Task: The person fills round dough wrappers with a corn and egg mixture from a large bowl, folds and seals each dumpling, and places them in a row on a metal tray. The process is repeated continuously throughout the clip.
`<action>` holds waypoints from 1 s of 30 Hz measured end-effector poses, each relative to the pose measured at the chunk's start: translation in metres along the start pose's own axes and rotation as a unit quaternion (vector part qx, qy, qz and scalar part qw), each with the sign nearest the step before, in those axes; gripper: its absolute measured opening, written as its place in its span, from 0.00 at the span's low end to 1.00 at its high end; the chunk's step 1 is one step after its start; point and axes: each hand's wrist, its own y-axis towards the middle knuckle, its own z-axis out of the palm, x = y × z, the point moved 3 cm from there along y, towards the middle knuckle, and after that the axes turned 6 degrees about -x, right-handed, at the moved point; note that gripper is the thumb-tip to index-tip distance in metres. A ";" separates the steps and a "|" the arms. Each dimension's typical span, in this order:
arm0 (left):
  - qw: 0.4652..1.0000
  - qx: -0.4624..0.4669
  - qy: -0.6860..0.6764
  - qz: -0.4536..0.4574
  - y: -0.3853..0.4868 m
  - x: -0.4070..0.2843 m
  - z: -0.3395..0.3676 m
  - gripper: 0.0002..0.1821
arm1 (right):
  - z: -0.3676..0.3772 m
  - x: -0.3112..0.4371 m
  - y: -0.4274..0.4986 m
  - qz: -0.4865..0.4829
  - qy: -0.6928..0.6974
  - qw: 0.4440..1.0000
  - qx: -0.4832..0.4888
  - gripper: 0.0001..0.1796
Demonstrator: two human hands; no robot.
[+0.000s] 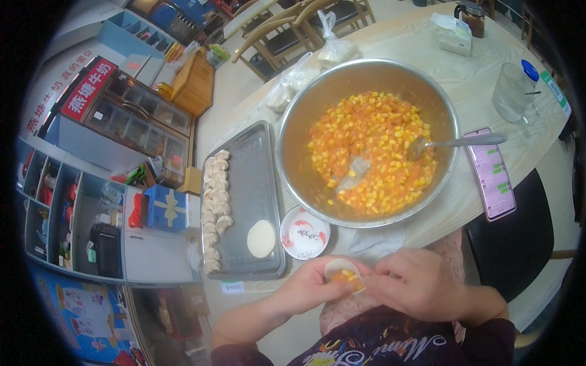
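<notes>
A round dumpling wrapper (pixel 338 266) with corn filling (pixel 346 278) on it lies cupped in my left hand (pixel 311 281). My right hand (pixel 414 283) pinches the wrapper's right edge between thumb and fingers. Beyond my hands stands a large steel bowl (pixel 453 183) of corn and orange filling, a metal spoon (pixel 471 140) resting in it with its handle over the rim. A small white dish (pixel 304 234) with red decoration sits by the bowl. To the left, a dark metal tray (pixel 252 174) holds several folded dumplings (pixel 219 196) along its left side and one flat wrapper (pixel 261 239).
A smartphone (pixel 491 178) lies right of the bowl, near a glass mug (pixel 509 94). Tied plastic bags (pixel 336 48) sit behind the bowl, with a tissue pack (pixel 451 34) farther back. A black-seated chair (pixel 512 233) stands at the right, and shelves (pixel 78 215) line the left.
</notes>
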 end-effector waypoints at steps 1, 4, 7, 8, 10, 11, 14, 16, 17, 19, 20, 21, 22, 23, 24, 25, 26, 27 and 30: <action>1.000 0.006 0.011 0.017 0.001 0.000 0.001 0.17 | 0.000 -0.001 -0.001 0.007 -0.001 1.000 -0.002 0.15; 0.997 0.029 0.036 0.056 0.001 0.003 0.003 0.18 | 0.001 0.001 0.001 0.065 0.019 0.998 -0.015 0.14; 0.997 0.060 0.000 0.053 0.003 0.004 0.004 0.21 | 0.003 0.000 0.000 0.027 0.032 0.999 -0.006 0.13; 0.996 0.064 -0.044 0.041 0.005 0.003 0.003 0.21 | 0.002 -0.001 -0.001 0.034 0.034 0.999 0.001 0.13; 0.989 0.076 -0.125 0.011 0.007 0.003 0.001 0.20 | 0.001 -0.004 -0.003 0.048 0.039 0.998 0.011 0.13; 0.983 0.085 -0.164 -0.006 0.007 0.005 0.000 0.20 | 0.001 -0.003 -0.001 0.051 0.036 0.998 0.005 0.13; 0.984 0.076 -0.154 -0.038 0.008 0.012 -0.006 0.20 | 0.000 0.000 0.002 0.039 0.027 0.999 0.006 0.14; 0.992 0.076 -0.091 -0.035 0.007 0.012 -0.007 0.20 | 0.002 -0.002 -0.001 0.003 0.015 0.999 0.033 0.14; 0.995 0.084 -0.052 -0.024 0.007 0.007 -0.004 0.20 | 0.002 -0.002 0.000 0.013 0.011 1.000 0.024 0.14; 0.995 0.101 0.012 -0.013 0.006 0.001 -0.002 0.21 | 0.002 0.000 0.000 0.033 0.003 0.999 0.006 0.14; 0.993 0.108 0.038 -0.014 0.006 -0.001 -0.003 0.21 | 0.003 0.001 0.000 0.046 0.002 0.999 -0.001 0.14; 0.991 0.115 0.064 -0.014 0.005 -0.002 -0.004 0.21 | 0.004 0.003 0.000 0.057 0.001 0.998 -0.008 0.13; 0.992 0.119 0.049 0.003 0.004 -0.001 -0.003 0.21 | 0.004 0.003 0.001 0.068 0.001 0.998 -0.016 0.13; 0.991 0.124 0.034 0.020 0.005 0.000 -0.001 0.22 | 0.005 0.003 0.000 0.044 -0.002 0.999 -0.006 0.13; 0.991 0.130 0.020 0.036 0.006 0.001 0.000 0.23 | 0.006 0.002 -0.002 0.021 -0.007 1.000 0.004 0.13; 0.990 0.139 -0.005 0.032 0.005 0.001 -0.001 0.23 | 0.007 0.001 -0.004 -0.002 -0.011 1.000 0.013 0.13; 0.988 0.147 -0.029 0.028 0.005 0.001 -0.003 0.24 | 0.006 0.000 -0.005 0.001 -0.014 1.000 0.017 0.14; 0.986 0.155 -0.054 0.024 0.004 0.001 -0.004 0.24 | 0.005 0.000 -0.006 0.005 -0.017 1.000 0.021 0.14; 0.988 0.148 -0.044 0.016 0.005 0.001 -0.006 0.26 | 0.004 0.002 -0.002 0.026 -0.005 1.000 0.013 0.14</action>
